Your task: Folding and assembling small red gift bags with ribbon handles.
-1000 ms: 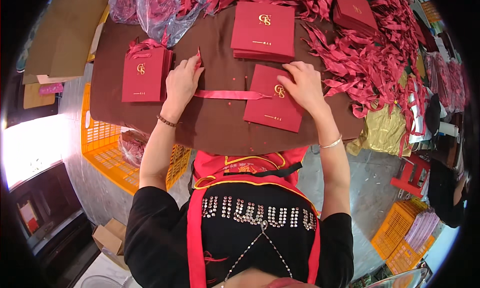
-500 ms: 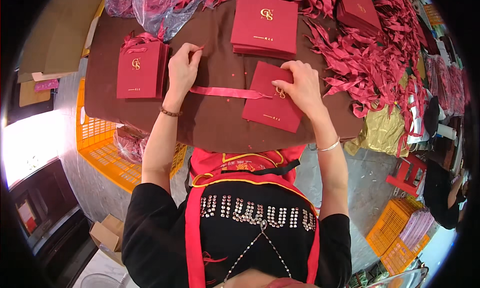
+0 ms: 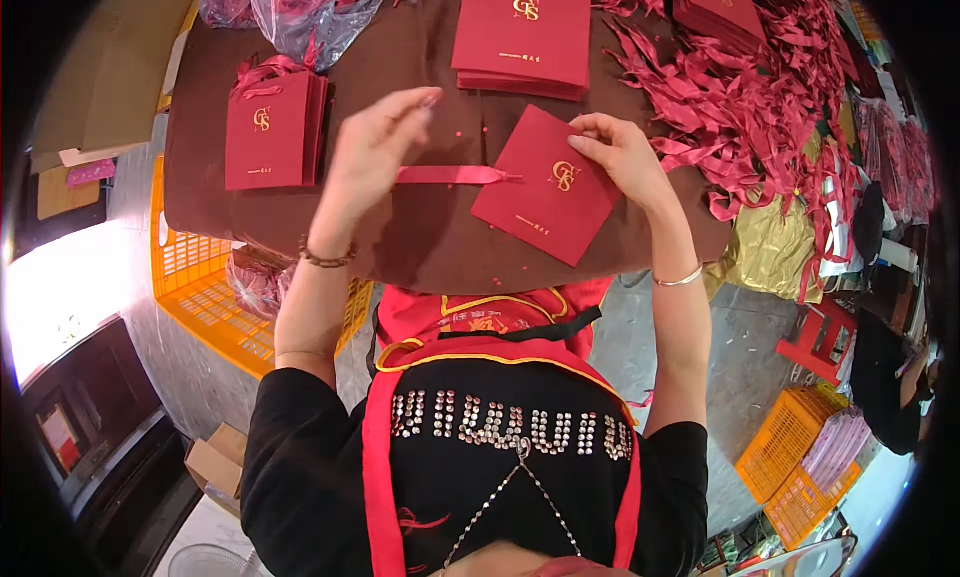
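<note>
A flat dark red paper gift bag (image 3: 540, 212) with gold lettering lies tilted on the brown cloth. My right hand (image 3: 622, 162) grips its upper right edge, thumb on the front face. From the bag's left edge a pink-red ribbon (image 3: 445, 175) runs leftward, passing behind my left hand (image 3: 378, 152). That hand is raised over the cloth left of the bag, smeared by motion; whether its fingertips pinch anything is unclear. At the far left stand several red bags with ribbon handles (image 3: 265, 142). Beyond my hands is a stack of red bags (image 3: 522, 32), no handles visible.
Loose red ribbons (image 3: 700, 107) heap over the table's right side, with another bag stack (image 3: 718, 12) among them. Clear plastic wrapping (image 3: 305, 17) lies at the back left. Orange crates stand below, at left (image 3: 215, 292) and right (image 3: 790, 437). Tiny red scraps dot the brown tablecloth (image 3: 390, 252).
The bag has turned and its right side has shifted rightward; my right hand has moved from its face to its edge. My left hand has swung slightly right, across the ribbon.
</note>
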The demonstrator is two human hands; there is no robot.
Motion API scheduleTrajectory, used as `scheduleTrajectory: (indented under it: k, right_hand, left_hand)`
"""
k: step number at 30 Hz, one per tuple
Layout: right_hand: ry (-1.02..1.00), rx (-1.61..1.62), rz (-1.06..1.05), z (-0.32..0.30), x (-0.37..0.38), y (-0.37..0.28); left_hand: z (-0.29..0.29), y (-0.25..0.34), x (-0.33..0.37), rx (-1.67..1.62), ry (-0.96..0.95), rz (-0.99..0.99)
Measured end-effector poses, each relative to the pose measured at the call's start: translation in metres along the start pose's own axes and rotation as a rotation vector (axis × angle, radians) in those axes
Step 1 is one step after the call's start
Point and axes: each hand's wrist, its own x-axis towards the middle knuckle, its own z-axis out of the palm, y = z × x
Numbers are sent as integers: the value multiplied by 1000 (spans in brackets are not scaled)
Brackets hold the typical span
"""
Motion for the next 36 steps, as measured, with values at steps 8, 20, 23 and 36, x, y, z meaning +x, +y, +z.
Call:
scheduleTrajectory:
  k: [8,20,23,36]
  right_hand:
    - [-1,13,-18,1,-3,4]
    - [-57,55,2,5,-6,4]
    - [-78,47,21,5,-9,-3]
    - [-98,10,25,8,-13,-4]
  left_hand:
    - [73,-9,-6,308,-119,275]
    - [80,-8,-5,207,-195,152]
    - [80,-11,-3,288,-123,274]
    - [97,-14,1,324,-19,341]
